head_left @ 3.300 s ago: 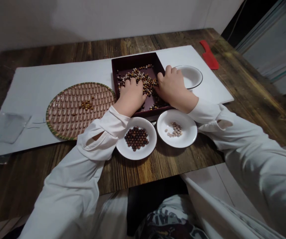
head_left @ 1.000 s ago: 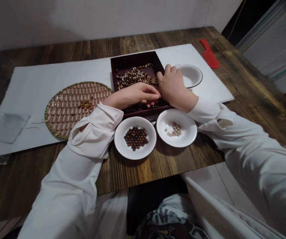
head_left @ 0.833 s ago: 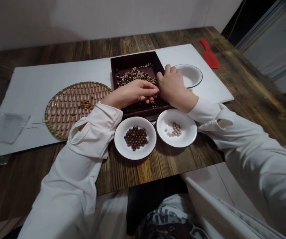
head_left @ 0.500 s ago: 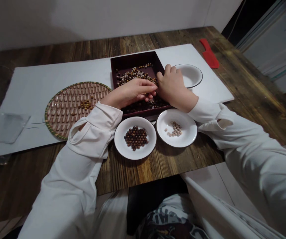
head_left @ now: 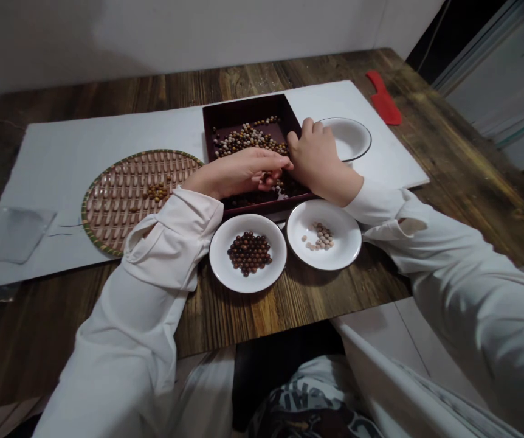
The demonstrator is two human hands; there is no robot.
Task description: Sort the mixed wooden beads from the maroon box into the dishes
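Observation:
Both my hands are over a dark red tray [head_left: 244, 111] of mixed brown and pale beads [head_left: 248, 139]. My left hand [head_left: 244, 170] is closed, its thumb pressed towards curled fingers; whatever they hold, I cannot make out. Its thumb tip is close by my right hand [head_left: 319, 158], which reaches over the tray's right side with bent fingers. Those fingertips are mostly hidden behind the hand, so any bead in them does not show. Below the tray, one white dish [head_left: 219, 267] contains dark brown beads [head_left: 249, 252], and another [head_left: 351, 252] contains pale beads [head_left: 321, 237].
An oval woven tray [head_left: 111, 194] with yellow-brown beads [head_left: 157, 191] lies on the left. A third white bowl [head_left: 355, 140] stands behind my right hand. A red comb-like tool [head_left: 384, 100] lies at the back right. Clear plastic bags [head_left: 16, 234] rest at far left.
My left hand has shifted slightly right and down, its thumb tip now closer to my right hand. My right hand has stayed nearly still.

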